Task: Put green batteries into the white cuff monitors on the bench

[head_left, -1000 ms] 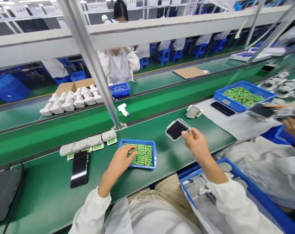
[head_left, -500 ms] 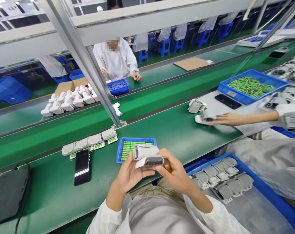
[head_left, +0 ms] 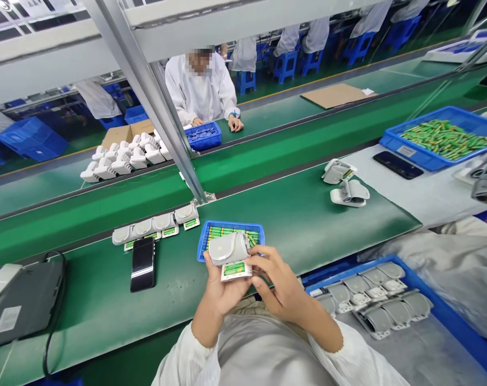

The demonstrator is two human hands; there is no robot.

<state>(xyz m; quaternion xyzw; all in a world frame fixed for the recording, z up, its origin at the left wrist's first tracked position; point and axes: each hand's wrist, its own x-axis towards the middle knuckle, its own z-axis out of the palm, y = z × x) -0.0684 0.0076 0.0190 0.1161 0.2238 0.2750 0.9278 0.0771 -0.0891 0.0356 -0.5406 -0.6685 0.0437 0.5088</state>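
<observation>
My left hand cradles a wrist blood pressure monitor from below. Its white cuff is rolled up, and the open battery compartment, with green batteries in it, faces me. Curled at the monitor's right edge, the fingertips and thumb of my right hand touch it. Just behind, a small blue tray holds rows of green batteries, partly hidden by the monitor. To the left, several similar monitors stand in a row with batteries showing.
A black phone and a dark case with a cable lie left. Two monitors stand right, near a large battery tray. A blue bin with cuffed monitors is beside me. A co-worker sits across the metal post.
The monitor in my hands has turned, from its display side to its battery side. At right, the neighbour's hand has drawn back from a monitor, leaving it on the bench.
</observation>
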